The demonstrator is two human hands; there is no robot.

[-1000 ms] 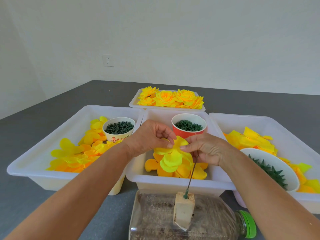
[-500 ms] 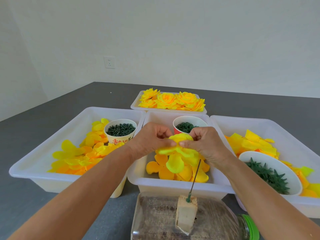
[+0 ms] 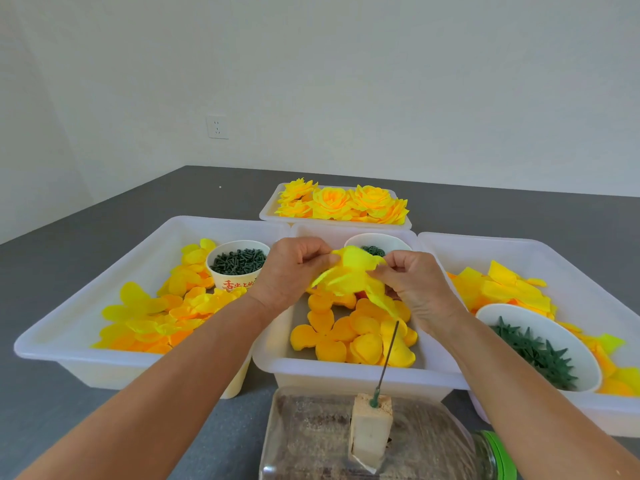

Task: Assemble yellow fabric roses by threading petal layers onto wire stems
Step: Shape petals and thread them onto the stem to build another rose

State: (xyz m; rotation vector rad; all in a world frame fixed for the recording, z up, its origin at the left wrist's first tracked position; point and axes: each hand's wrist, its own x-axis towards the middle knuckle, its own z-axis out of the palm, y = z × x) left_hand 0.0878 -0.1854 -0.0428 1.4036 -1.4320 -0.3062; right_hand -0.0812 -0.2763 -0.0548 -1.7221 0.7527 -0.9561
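- Wire stem (image 3: 388, 362) stands nearest, below and slightly toward the person from the two hands, planted in a pale foam block (image 3: 370, 427) that sits on a clear plastic jar (image 3: 311, 441) lying on its side. It looks thin and springy, so it would likely sway if a layer is pushed down off-centre.
- Left hand (image 3: 287, 271) and right hand (image 3: 412, 282) meet above the stem's tip, each with fingertips curled in a pinch on an edge of one yellow petal layer (image 3: 349, 275), which is spread between them.
- That petal layer looks feather-light, limp and easily creased; it droops between the pinches. The best hold is probably close to its centre, either side of the hole, so that the middle stays taut for the wire. Whether a hole is there cannot be told.
- Under the hands, the middle tray (image 3: 346, 372) holds loose orange-yellow petals (image 3: 346, 337); behind the hands a cup of green parts (image 3: 374, 249) is partly hidden.
- Left of the left hand, a paper cup (image 3: 239, 268) of dark green pieces carries red characters, too partly covered to read fully.
- Right of the right hand, a white bowl (image 3: 540, 344) holds spiky green calyxes.
- Beyond the hands, a far tray (image 3: 332, 221) holds finished roses (image 3: 343, 202).
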